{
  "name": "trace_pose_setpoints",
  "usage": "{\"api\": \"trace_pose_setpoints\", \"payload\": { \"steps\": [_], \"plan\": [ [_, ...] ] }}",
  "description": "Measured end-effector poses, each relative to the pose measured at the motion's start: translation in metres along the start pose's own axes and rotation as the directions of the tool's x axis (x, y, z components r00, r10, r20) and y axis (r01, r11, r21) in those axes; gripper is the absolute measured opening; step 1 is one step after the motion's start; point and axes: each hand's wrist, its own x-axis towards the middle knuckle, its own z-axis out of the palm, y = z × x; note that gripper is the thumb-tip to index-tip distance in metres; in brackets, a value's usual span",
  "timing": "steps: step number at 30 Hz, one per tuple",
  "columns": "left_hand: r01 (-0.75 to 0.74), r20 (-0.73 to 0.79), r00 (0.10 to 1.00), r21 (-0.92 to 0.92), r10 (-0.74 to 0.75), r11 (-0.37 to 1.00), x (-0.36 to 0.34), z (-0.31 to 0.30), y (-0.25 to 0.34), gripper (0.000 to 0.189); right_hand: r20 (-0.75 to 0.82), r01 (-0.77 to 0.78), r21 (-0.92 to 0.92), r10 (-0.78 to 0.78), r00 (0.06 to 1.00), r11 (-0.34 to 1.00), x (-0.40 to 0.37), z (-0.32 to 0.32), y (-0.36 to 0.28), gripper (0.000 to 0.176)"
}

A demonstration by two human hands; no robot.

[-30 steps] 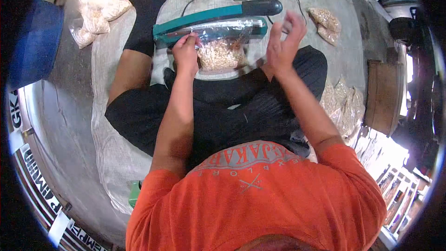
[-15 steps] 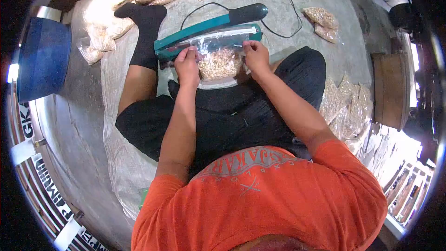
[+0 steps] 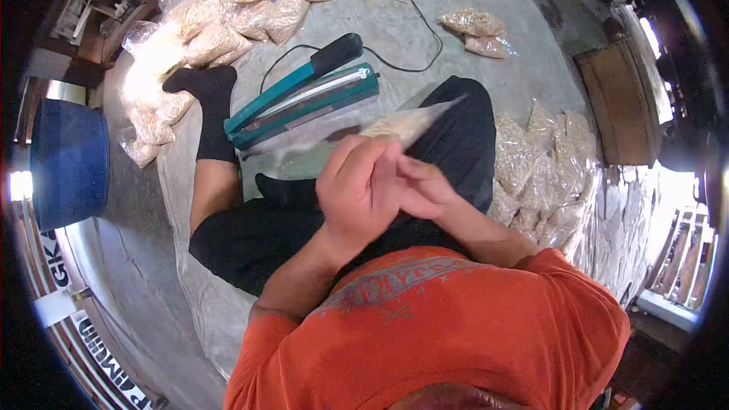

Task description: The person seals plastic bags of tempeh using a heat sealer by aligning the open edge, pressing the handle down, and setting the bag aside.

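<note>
A clear plastic bag (image 3: 414, 123) of pale, grainy bits is smeared by motion just beyond my hands, over my lap. My left hand (image 3: 357, 182) is closed, its fingers curled at the bag's near end. Against it sits my right hand (image 3: 421, 188), blurred, with its fingertips partly hidden behind the left hand; I cannot tell how it grips. Ahead and to the left, a teal hand-held heat sealer (image 3: 304, 115) lies on the floor sheet, its black-handled arm (image 3: 338, 52) raised off the base. Neither hand touches the sealer.
Filled bags (image 3: 228, 23) are heaped at the far left beside my socked foot (image 3: 205, 80). Two more bags (image 3: 477, 30) lie at the far right, near the power cord (image 3: 433, 30). Another pile (image 3: 543, 167) is by my right knee. A blue tub (image 3: 68, 163) and a cardboard box (image 3: 619, 102) flank the sheet.
Both hands have come back from the sealer towards my body and together, bringing the bag away from the sealer's edge. The bag, earlier held stretched between both hands, is now tilted. The view has shifted.
</note>
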Motion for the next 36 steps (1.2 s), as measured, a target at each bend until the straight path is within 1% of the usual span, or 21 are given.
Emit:
{"api": "trace_pose_setpoints", "payload": {
  "steps": [3, 4, 6, 8, 9, 10, 11, 12, 14, 16, 18, 19, 20, 21, 22, 25, 26, 28, 32, 33, 36],
  "plan": [
    [0.163, 0.017, 0.986, -0.235, -0.163, 0.958, -0.001, -0.022, 0.019, 0.024, 0.168, 0.201, -0.173, -0.172, 0.971, 0.964, -0.053, 0.018, -0.035, 0.086],
    [0.096, 0.154, 0.988, -0.590, -0.005, 0.802, -0.005, -0.023, -0.008, 0.035, 0.172, 0.279, -0.219, -0.244, 0.954, 0.935, -0.067, 0.016, -0.043, 0.097],
    [0.082, 0.214, 0.954, -0.859, 0.210, 0.506, -0.006, -0.003, -0.041, 0.049, 0.223, 0.318, -0.247, -0.265, 0.938, 0.915, -0.089, 0.004, -0.066, 0.104],
    [0.488, 0.483, 0.872, -0.869, -0.072, 0.080, -0.015, 0.031, -0.062, 0.065, 0.091, 0.291, -0.309, -0.276, 0.957, 0.905, -0.097, 0.022, -0.081, 0.096],
    [0.565, 0.574, 0.806, -0.819, -0.147, -0.102, -0.023, 0.047, -0.075, 0.072, -0.158, 0.187, -0.677, -0.389, 0.908, 0.711, -0.096, 0.027, -0.087, 0.082],
    [0.662, 0.709, 0.698, -0.692, -0.100, -0.288, -0.035, 0.063, -0.095, 0.071, -0.316, -0.057, -0.901, -0.560, 0.766, 0.431, -0.094, 0.033, -0.091, 0.068],
    [0.723, 0.818, 0.575, -0.520, -0.020, -0.455, -0.044, 0.075, -0.107, 0.073, -0.254, 0.033, -0.914, -0.633, 0.732, 0.405, -0.090, 0.053, -0.088, 0.057],
    [0.714, 0.816, 0.578, -0.519, -0.022, -0.470, -0.049, 0.084, -0.112, 0.073, -0.263, 0.016, -0.916, -0.628, 0.732, 0.402, -0.093, 0.068, -0.090, 0.057],
    [0.770, 0.812, 0.567, -0.582, -0.137, -0.260, -0.052, 0.100, -0.111, 0.062, -0.244, -0.179, -0.970, -0.672, 0.700, 0.165, -0.098, 0.087, -0.096, 0.054],
    [0.723, 0.798, 0.576, -0.598, -0.177, -0.347, -0.047, 0.110, -0.109, 0.053, -0.248, -0.132, -0.967, -0.683, 0.687, 0.218, -0.102, 0.069, -0.103, 0.051],
    [0.777, 0.766, 0.560, -0.618, -0.315, -0.120, -0.031, 0.112, -0.099, 0.049, -0.245, -0.082, -0.962, -0.691, 0.680, 0.260, -0.105, 0.048, -0.113, 0.049],
    [0.810, 0.727, 0.586, -0.520, -0.358, 0.271, -0.018, 0.110, -0.092, 0.058, -0.274, -0.220, -0.961, -0.722, 0.636, 0.171, -0.106, 0.039, -0.117, 0.046],
    [0.809, 0.723, 0.588, -0.530, -0.362, 0.255, -0.016, 0.111, -0.076, 0.058, -0.296, -0.358, -0.930, -0.755, 0.585, 0.087, -0.109, 0.024, -0.120, 0.043],
    [0.468, 0.408, 0.845, -0.254, -0.345, 0.847, -0.019, 0.116, -0.056, 0.065, -0.232, -0.365, -0.931, -0.746, 0.624, -0.016, -0.114, -0.014, -0.126, 0.036],
    [0.005, 0.168, 0.984, 0.305, -0.059, 0.952, -0.021, 0.121, -0.039, 0.073, -0.232, -0.378, -0.925, -0.738, 0.634, -0.034, -0.121, -0.043, -0.129, 0.036],
    [-0.306, 0.466, 0.852, 0.070, 0.240, 0.950, -0.035, 0.137, -0.010, 0.089, -0.422, -0.369, -0.898, -0.700, 0.575, 0.238, -0.138, -0.096, -0.131, 0.030],
    [-0.289, 0.466, 0.856, 0.069, 0.225, 0.955, -0.045, 0.149, -0.015, 0.089, -0.433, -0.383, -0.892, -0.692, 0.578, 0.238, -0.137, -0.081, -0.126, 0.030],
    [-0.330, 0.655, 0.753, 0.282, 0.071, 0.901, -0.055, 0.164, -0.021, 0.093, -0.561, -0.287, -0.824, -0.629, 0.538, 0.489, -0.137, -0.054, -0.121, 0.028],
    [-0.287, 0.632, 0.763, 0.138, 0.139, 0.948, -0.056, 0.171, -0.015, 0.095, -0.548, -0.348, -0.836, -0.623, 0.558, 0.425, -0.152, -0.076, -0.125, 0.028],
    [-0.302, 0.631, 0.770, 0.232, 0.094, 0.925, -0.063, 0.183, -0.027, 0.093, -0.423, -0.278, -0.906, -0.649, 0.632, 0.319, -0.151, -0.078, -0.123, 0.029],
    [-0.188, 0.616, 0.786, 0.168, 0.046, 0.968, -0.049, 0.164, -0.005, 0.093, -0.544, -0.240, -0.826, -0.610, 0.576, 0.509, -0.141, -0.068, -0.126, 0.027]
  ]
}}
